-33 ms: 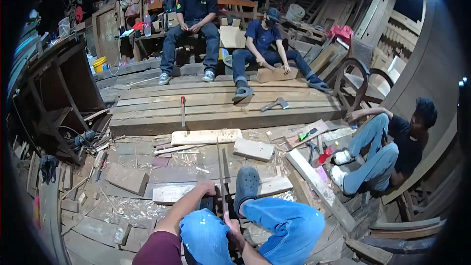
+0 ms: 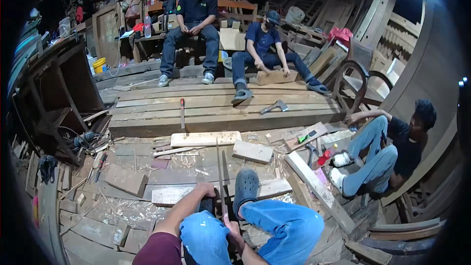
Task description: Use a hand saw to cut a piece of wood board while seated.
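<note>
My right hand (image 2: 235, 229) is between my knees, closed round the lower end of a long thin strip (image 2: 221, 179). The strip points away from me; whether it is a blade or a wooden slat is unclear. My left hand (image 2: 207, 189) is closed beside it, over a pale board (image 2: 171, 195) lying crosswise on the floor. What its fingers grip, if anything, is hidden. My right foot, in a grey clog (image 2: 246, 185), rests by the board, just right of the strip.
Shavings, a wood block (image 2: 252, 151) and a long pale beam (image 2: 321, 191) lie about. On a low timber platform (image 2: 225, 115) are a red-handled tool (image 2: 182, 113) and a hatchet (image 2: 274, 106). Two people sit behind it; another person (image 2: 392, 142) sits at the right.
</note>
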### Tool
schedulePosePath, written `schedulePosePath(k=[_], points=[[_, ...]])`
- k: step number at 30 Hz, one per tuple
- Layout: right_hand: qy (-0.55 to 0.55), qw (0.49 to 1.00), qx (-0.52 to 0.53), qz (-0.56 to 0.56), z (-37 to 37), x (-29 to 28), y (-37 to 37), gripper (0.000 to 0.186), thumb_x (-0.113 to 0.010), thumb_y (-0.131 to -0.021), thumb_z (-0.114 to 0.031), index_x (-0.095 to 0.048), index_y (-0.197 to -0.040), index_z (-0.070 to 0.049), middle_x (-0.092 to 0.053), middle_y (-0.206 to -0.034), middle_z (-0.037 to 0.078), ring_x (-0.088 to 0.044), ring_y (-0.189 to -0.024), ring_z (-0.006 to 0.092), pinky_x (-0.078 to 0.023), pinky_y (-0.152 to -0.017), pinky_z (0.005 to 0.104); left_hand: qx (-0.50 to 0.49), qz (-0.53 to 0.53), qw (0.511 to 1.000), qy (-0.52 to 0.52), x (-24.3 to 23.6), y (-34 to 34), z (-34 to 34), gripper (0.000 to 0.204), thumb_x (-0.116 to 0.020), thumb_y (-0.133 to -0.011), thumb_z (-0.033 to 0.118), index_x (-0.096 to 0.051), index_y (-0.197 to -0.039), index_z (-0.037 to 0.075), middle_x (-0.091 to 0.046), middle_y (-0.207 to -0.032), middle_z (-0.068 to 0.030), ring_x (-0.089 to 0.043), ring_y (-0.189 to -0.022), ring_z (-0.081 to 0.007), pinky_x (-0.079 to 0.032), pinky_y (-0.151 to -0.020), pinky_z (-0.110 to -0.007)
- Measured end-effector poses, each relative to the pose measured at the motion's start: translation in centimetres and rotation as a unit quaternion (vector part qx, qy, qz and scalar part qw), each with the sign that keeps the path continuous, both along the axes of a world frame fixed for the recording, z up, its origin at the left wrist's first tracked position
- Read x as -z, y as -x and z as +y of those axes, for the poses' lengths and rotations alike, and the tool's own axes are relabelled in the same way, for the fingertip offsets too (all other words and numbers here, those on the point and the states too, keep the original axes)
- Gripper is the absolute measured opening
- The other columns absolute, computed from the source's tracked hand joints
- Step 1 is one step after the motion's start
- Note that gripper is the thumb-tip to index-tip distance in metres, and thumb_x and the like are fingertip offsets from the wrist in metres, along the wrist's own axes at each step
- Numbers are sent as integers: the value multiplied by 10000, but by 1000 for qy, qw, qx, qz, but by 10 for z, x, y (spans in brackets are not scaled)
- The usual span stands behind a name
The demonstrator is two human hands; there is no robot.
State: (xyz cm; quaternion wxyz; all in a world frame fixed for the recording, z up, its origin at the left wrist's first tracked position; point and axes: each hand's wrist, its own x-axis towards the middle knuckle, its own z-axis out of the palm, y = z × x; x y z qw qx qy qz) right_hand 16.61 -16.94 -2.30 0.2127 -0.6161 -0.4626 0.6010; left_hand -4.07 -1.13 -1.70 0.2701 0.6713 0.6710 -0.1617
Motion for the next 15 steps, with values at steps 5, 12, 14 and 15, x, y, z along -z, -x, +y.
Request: schedulePosePath(k=[5,12,14,15], points=[[40,998,24,-44,-6,-31,0,733,-472,-800,-634,-623,-675,73,-589,-606,120,-569,-602,212,-417,-561,371,-26,-75,994,81,16,1,6,312,-540,-608,226,-684,-831,61,-659,-871,-155,-628,-805,-256,-486,-668,-403],[24,993,30,-113,-6,-29,2,741,-480,-787,-645,-626,-685,75,-598,-623,139,-587,-627,237,-426,-578,380,-38,-9,998,56,58,9,20,326,-545,-564,162,-688,-850,101,-655,-937,-126,-633,-888,-235,-499,-673,-433],[20,992,23,-125,-8,-30,2,744,-482,-783,-648,-627,-688,75,-601,-627,145,-593,-634,244,-429,-582,383,-42,-2,999,30,63,14,20,323,-548,-559,146,-688,-846,106,-657,-936,-121,-634,-882,-233,-502,-662,-432],[19,991,16,-130,-9,-29,3,745,-483,-781,-650,-627,-690,76,-602,-630,148,-595,-638,247,-430,-585,384,-46,5,999,6,67,19,16,321,-551,-553,131,-689,-842,111,-659,-935,-116,-635,-876,-231,-504,-652,-430]])
